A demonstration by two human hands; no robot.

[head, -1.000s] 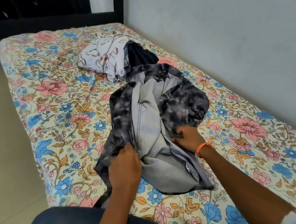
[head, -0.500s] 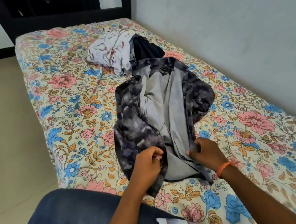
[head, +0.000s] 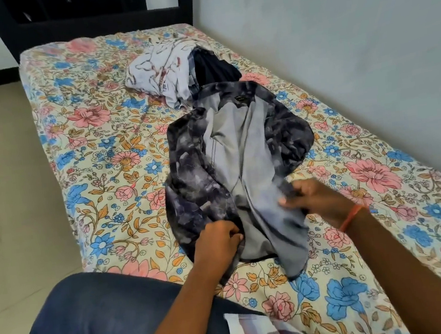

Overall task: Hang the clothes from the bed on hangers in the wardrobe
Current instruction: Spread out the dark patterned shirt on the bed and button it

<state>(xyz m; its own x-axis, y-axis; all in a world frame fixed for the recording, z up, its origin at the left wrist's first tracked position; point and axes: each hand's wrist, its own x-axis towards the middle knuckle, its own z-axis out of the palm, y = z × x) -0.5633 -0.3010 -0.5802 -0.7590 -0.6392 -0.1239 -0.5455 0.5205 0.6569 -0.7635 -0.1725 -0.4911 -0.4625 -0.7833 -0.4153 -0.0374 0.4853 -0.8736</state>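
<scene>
I hold the dark patterned shirt (head: 230,165) spread on the bed (head: 90,158); left hand (head: 216,244) pinches the left front panel; right hand (head: 318,198) grips the right panel's grey lining; risk: uneven lift may bunch the fabric.

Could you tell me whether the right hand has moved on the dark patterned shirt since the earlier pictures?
Yes. The right hand has pulled its side of the dark patterned shirt outward, toward the wall, judged against the bed's floral print.
</scene>
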